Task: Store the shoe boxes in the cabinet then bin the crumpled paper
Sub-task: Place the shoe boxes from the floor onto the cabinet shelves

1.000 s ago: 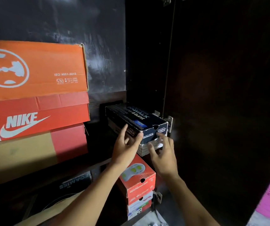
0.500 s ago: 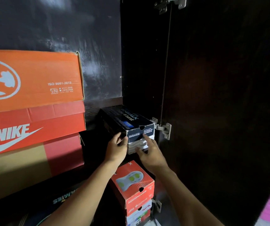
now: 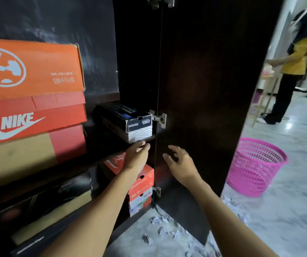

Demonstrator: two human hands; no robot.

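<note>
- Black shoe box (image 3: 125,117) sits on the dark cabinet shelf (image 3: 102,145), its front end beside the door hinge (image 3: 159,118).
- The marble floor (image 3: 288,210) below you carries crumpled paper (image 3: 160,221); a pink basket (image 3: 254,167) stands beyond the open cabinet door (image 3: 204,89).
- Your left hand (image 3: 137,156) hovers just under the box's front end, fingers loose, holding nothing.
- Your right hand (image 3: 180,162) is spread and empty before the door, apart from the box.

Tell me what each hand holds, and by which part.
Nothing is held. The left hand is open just below the black box; the right hand is open before the door.
</note>
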